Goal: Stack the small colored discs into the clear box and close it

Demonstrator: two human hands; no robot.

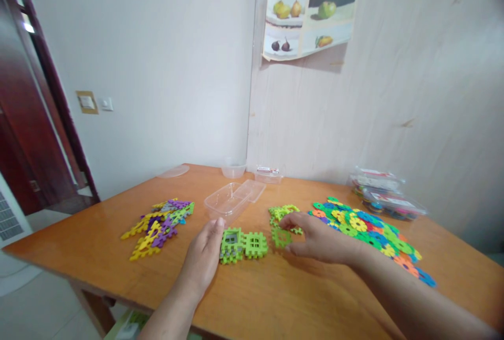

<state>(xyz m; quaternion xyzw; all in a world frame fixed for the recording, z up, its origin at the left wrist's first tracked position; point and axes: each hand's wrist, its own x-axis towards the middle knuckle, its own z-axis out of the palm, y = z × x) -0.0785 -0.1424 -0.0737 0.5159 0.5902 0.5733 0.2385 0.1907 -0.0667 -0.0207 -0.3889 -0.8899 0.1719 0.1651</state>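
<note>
My left hand (205, 250) is closed on the left end of a green block assembly (232, 245), thumb at its top edge. The assembly is made of interlocking notched tiles, with a grey window frame in one. A flat green tile with a window grid (255, 245) extends from its right side. My right hand (309, 237) has its thumb and fingers at the edges of another green notched tile (281, 238), just right of the assembly. Behind that tile lies a small pile of green notched pieces (289, 209), partly covered by my right hand.
Yellow, purple and grey notched pieces (157, 229) lie at left. Colourful flower-shaped discs (366, 227) spread at right, beneath and beyond my forearm. An open clear box (226, 201) lies behind the assembly. Filled clear boxes (394, 203) stand at back right, a clear bowl (233, 169) by the wall.
</note>
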